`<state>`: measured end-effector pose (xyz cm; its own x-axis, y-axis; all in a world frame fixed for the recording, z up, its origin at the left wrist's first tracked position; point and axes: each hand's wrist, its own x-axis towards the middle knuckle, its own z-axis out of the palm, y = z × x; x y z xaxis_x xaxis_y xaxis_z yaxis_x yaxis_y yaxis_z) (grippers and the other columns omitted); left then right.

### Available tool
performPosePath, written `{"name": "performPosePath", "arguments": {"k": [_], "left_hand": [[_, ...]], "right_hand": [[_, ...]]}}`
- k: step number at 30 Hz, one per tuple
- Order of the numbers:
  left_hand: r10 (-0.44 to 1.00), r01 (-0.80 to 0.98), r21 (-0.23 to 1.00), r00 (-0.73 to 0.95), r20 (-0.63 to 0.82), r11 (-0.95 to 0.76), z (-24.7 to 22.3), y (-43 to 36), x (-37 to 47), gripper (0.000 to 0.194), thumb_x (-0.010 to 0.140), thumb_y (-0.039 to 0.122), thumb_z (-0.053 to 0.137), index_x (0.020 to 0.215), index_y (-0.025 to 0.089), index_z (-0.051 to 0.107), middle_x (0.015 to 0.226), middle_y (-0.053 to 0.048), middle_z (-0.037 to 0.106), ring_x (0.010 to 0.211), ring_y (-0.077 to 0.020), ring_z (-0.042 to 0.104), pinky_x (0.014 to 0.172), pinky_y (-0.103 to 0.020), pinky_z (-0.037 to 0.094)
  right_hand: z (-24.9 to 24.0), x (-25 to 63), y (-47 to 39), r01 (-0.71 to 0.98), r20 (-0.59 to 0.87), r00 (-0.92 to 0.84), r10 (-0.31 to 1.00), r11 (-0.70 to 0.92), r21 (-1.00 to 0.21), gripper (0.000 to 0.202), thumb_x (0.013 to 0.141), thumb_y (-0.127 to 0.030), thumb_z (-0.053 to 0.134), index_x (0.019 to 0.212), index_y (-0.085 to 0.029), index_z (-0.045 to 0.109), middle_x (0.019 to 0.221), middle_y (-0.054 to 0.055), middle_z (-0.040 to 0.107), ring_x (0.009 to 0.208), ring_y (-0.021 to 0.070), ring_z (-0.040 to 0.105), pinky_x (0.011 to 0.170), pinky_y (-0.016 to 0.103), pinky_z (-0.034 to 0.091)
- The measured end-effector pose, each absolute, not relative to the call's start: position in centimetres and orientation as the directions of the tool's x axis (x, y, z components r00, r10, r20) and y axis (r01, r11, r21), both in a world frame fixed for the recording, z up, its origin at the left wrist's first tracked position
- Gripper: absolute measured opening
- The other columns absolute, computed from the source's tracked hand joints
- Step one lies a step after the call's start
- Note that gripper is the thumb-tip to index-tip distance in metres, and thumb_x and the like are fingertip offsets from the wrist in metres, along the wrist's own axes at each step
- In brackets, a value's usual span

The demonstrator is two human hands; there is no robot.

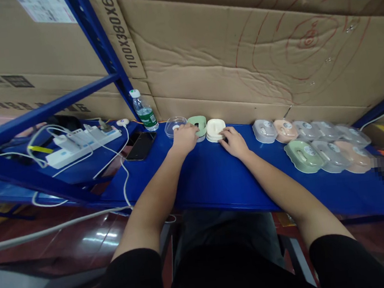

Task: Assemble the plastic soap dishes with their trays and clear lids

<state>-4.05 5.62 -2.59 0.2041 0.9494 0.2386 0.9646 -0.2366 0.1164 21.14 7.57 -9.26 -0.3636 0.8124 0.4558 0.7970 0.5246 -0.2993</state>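
Observation:
My left hand (185,138) reaches over the left side of a green rounded-square plastic container (201,122), its fingers curled onto it beside a small dark spot. Partly behind that hand lies a clear plastic cover (174,124). Touching the green container on its right is a cream container (216,126) of similar shape. My right hand (235,142) grips the cream container's right edge, with fingers near the top and the thumb lower at the side. The undersides of both containers are hidden.
Several packed containers (304,153) in grey, pink and green stand in two rows at right. A water bottle (145,112) and a phone (142,146) are at left, near a power strip (77,148) with cables. Cardboard (204,57) backs the blue shelf (223,181).

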Motion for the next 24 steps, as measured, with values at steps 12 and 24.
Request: {"name": "performPosePath", "arguments": {"k": [12, 24], "left_hand": [[0.927, 0.959, 0.073, 0.242, 0.286, -0.273, -2.85, 5.84, -4.75, 0.037, 0.097, 0.013, 0.055, 0.125, 0.02, 0.079, 0.142, -0.014, 0.07, 0.129, -0.0385, 0.061, 0.108, -0.058, 0.046], [0.937, 0.96, 0.062, 0.251, 0.242, -0.273, -3.14, 6.17, -4.58, 0.035, 0.096, 0.021, 0.064, 0.128, 0.022, 0.077, 0.142, -0.015, 0.068, 0.13, -0.0379, 0.061, 0.109, -0.055, 0.047]], "right_hand": [[-9.13, 21.15, 7.43, 0.81, 0.398, -0.359, 0.844, 0.494, -0.316, 0.047, 0.097, -0.038, 0.066, 0.14, -0.017, 0.067, 0.15, 0.02, 0.058, 0.136, 0.0376, 0.061, 0.113, 0.056, 0.053], [-9.08, 21.17, 7.3, 0.821, 0.395, -0.352, 0.848, 0.483, -0.305, 0.048, 0.096, -0.037, 0.067, 0.141, -0.019, 0.066, 0.151, 0.019, 0.057, 0.137, 0.0364, 0.061, 0.112, 0.055, 0.054]]}}
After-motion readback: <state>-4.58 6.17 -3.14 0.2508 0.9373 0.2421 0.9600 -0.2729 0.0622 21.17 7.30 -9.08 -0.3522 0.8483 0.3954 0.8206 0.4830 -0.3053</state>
